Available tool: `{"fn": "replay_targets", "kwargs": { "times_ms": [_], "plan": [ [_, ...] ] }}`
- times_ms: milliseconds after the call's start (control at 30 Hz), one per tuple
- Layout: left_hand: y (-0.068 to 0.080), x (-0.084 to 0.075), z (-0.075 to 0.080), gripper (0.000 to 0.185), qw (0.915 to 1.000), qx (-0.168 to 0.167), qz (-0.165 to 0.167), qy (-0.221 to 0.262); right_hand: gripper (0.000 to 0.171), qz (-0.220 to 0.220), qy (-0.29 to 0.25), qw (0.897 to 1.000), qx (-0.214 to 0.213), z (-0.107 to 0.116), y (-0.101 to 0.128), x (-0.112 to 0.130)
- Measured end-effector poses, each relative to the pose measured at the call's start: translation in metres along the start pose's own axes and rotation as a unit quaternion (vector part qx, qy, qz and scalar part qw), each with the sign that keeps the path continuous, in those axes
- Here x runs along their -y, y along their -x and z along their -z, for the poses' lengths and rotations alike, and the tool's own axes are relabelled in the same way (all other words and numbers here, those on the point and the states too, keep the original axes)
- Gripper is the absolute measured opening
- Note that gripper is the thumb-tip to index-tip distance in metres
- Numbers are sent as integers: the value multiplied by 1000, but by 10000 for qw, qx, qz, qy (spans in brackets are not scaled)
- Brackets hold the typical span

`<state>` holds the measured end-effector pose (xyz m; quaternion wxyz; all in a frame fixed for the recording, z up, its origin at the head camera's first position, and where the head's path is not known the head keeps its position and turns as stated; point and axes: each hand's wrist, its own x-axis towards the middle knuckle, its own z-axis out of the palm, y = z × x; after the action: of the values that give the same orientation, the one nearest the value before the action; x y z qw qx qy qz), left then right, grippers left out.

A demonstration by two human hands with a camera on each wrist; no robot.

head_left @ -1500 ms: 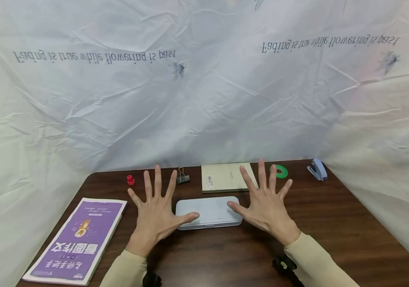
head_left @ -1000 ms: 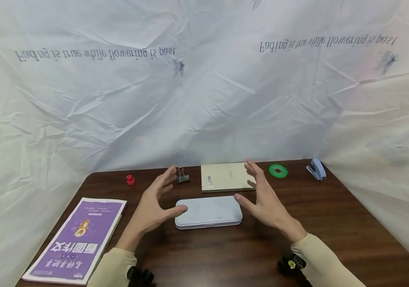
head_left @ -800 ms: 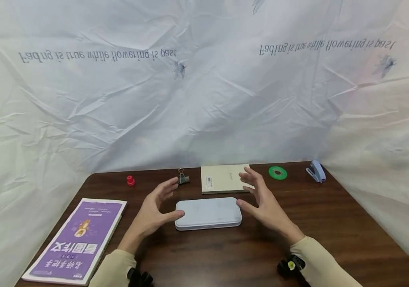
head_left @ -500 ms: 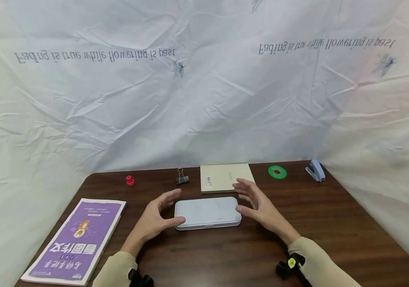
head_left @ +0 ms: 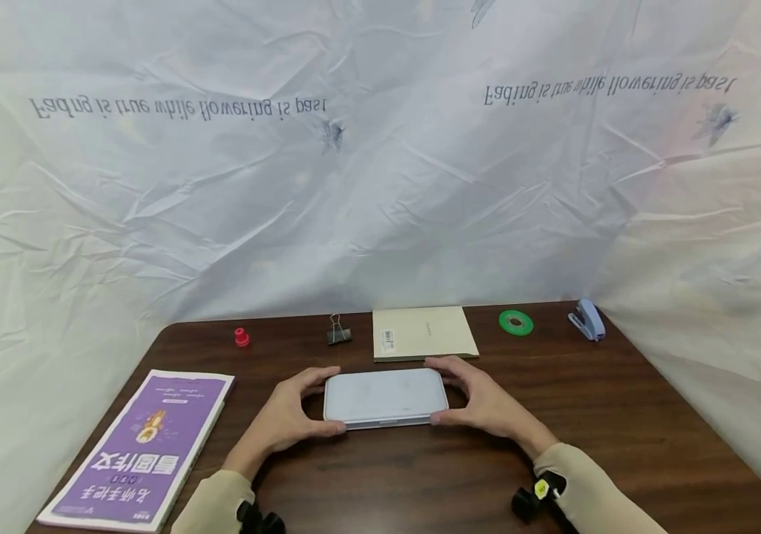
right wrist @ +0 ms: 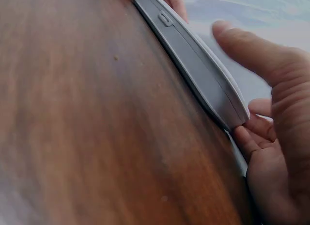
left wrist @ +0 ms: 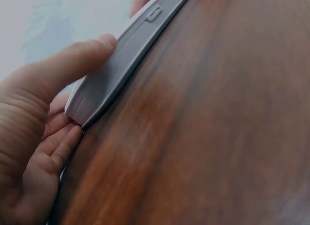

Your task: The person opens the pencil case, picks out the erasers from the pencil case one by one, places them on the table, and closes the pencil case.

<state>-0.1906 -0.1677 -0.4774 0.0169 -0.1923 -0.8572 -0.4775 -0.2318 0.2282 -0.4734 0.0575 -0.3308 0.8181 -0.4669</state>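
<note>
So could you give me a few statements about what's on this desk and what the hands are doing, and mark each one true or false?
1. Both hands grip the flat pale blue plastic case, the left hand at one end and the right hand at the other. True.
2. The purple-covered book lies under the case. False: it lies apart, to the left on the dark wooden table.
3. The green ring of tape lies between the beige notebook and the blue stapler. True.
4. The right hand holds the black binder clip. False: the clip sits alone near the back edge.
</note>
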Motion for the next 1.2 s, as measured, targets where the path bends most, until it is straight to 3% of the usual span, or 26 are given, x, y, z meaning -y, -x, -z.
{"fn": "replay_targets", "kwargs": {
  "times_ms": [233,367,1067,1200],
  "plan": [
    [-10,8,8,102,9996,186,-101,-163,105,-117,1105,9938,70,-1,-9,6],
    [-10,8,8,103,9993,187,-108,-299,105,-143,1330,9910,46,0,-11,6],
    [-9,8,2,97,9958,-82,-278,-865,97,-459,823,9947,-412,-3,-15,1],
    [-8,7,0,97,9944,-139,-306,-1006,86,-481,472,9964,-508,-3,-15,-1]
  ]
}}
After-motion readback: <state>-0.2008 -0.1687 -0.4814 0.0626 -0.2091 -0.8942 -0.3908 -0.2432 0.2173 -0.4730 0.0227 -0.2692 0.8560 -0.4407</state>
